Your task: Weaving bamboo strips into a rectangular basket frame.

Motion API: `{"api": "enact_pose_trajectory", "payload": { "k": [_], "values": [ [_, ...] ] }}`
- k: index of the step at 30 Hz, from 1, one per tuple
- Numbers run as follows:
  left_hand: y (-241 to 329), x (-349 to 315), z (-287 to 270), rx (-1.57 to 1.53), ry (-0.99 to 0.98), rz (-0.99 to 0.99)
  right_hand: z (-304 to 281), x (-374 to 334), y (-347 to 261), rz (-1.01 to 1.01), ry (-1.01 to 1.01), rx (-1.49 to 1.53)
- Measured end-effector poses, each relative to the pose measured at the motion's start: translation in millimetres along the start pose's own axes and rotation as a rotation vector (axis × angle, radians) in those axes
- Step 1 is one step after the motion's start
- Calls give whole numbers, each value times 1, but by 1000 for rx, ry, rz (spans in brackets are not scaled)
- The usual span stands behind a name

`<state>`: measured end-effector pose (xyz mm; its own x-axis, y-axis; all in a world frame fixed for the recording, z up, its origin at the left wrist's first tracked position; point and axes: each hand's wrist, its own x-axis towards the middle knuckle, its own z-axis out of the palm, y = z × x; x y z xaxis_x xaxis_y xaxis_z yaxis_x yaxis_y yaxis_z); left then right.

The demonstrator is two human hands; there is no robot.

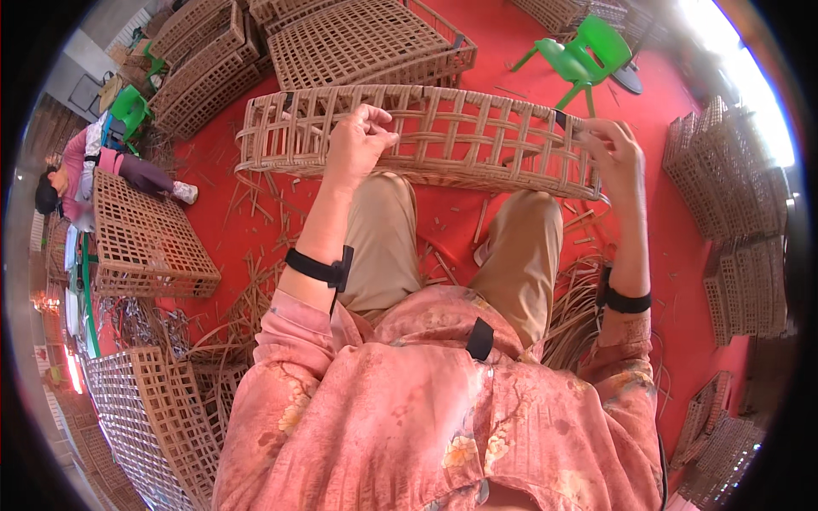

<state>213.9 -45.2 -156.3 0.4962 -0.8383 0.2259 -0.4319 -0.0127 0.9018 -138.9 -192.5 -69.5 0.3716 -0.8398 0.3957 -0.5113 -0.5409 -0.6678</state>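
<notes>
A long, shallow brown woven basket with an open lattice side lies across my knees, its rim uppermost. In front of its left part is my left hand, fingers bent and drawn toward the thumb. Whatever may be between those fingertips is too small to make out. My right hand is at the basket's right end, its bent fingers and thumb closed at the corner beside a dark band on the rim. Loose strip ends stick out at both lower corners.
Large woven baskets stand behind, with stacks on the right and more panels lower left. A green chair is at the far right. At left, another person is beside a basket. Cut strips litter the red floor.
</notes>
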Motion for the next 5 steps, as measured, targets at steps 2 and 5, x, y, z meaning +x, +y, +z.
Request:
{"api": "enact_pose_trajectory", "payload": {
  "k": [2,5],
  "values": [
    [15,-2,-4,-73,-32,-35,26,3,-12,-119,-90,137],
    [3,2,-11,-243,-15,-12,84,-3,-74,-138,-242,266]
  ]
}}
